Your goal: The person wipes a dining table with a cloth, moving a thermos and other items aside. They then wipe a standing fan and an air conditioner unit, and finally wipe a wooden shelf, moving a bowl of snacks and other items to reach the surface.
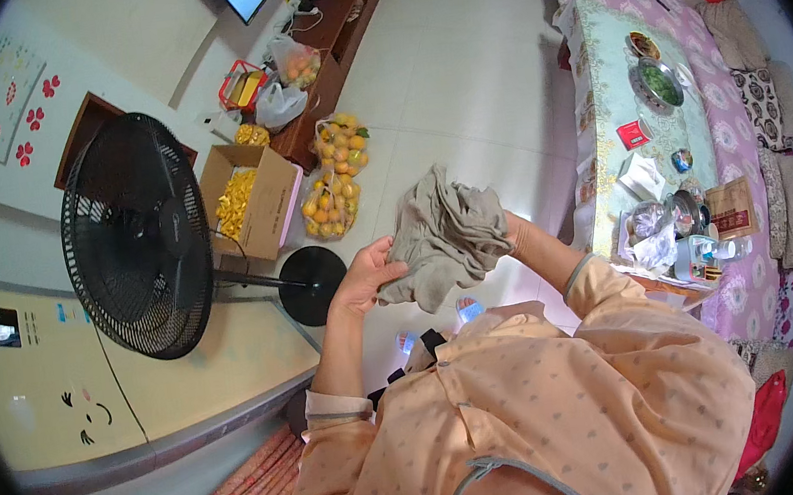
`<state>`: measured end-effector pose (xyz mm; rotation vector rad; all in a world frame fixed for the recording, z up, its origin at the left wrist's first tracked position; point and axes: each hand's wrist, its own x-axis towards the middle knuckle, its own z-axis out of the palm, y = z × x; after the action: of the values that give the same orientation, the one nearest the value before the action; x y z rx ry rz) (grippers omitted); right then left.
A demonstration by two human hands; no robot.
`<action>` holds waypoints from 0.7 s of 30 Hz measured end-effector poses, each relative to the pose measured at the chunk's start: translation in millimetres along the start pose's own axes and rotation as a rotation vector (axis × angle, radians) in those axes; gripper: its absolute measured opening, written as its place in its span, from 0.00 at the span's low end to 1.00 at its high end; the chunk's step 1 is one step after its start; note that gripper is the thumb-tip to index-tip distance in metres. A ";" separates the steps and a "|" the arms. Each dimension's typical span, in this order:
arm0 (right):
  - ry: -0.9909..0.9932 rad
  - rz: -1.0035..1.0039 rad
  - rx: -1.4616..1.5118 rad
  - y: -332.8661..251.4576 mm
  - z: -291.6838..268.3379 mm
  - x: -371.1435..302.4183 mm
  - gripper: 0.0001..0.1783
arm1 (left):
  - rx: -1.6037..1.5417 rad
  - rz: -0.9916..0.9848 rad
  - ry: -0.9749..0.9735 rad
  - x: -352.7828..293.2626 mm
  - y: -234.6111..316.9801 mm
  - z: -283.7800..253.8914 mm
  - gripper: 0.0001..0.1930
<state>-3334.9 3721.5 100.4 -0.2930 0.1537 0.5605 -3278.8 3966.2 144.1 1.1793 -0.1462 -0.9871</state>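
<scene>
A crumpled grey-beige cloth (pixel 448 234) is held up in front of my body, bunched in loose folds. Whether it is a garment or a rag cannot be told. My left hand (pixel 369 274) grips its left edge, thumb on top and the other fingers partly behind the fabric. On the opposite side, my right hand (pixel 515 231) holds the cloth with its fingers hidden behind the folds. Both forearms are bent inward, and the cloth spans the gap between the hands.
A black standing fan (pixel 139 236) is at the left, its round base (pixel 314 285) near my left forearm. Beyond it are a cardboard box (pixel 262 208) of yellow pieces and bags of orange fruit (pixel 331 203). A cloth-covered table (pixel 604 57) with dishes stands right.
</scene>
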 end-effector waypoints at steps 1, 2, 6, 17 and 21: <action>0.005 0.000 0.001 -1.3 -2.1 -1.7 0.22 | 0.038 -0.023 0.007 4.2 -0.9 2.7 0.23; 0.011 -0.004 -0.003 -2.9 -4.1 -3.3 0.22 | 0.071 -0.035 0.017 8.0 -1.6 3.9 0.25; 0.063 0.018 -0.070 -6.3 -9.8 -1.1 0.22 | 0.050 0.027 0.081 16.6 -4.1 1.6 0.20; -0.125 -0.449 -1.676 -4.0 19.2 22.2 0.21 | -0.346 0.149 0.272 20.2 -50.1 -18.6 0.19; -0.350 -0.742 -2.145 9.4 25.4 31.0 0.20 | -0.555 0.294 0.363 14.4 -56.3 -25.7 0.14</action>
<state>-3312.4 3752.6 115.4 -2.1942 -0.9747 -0.2115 -3287.6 3972.2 81.5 0.7752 0.2283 -0.4930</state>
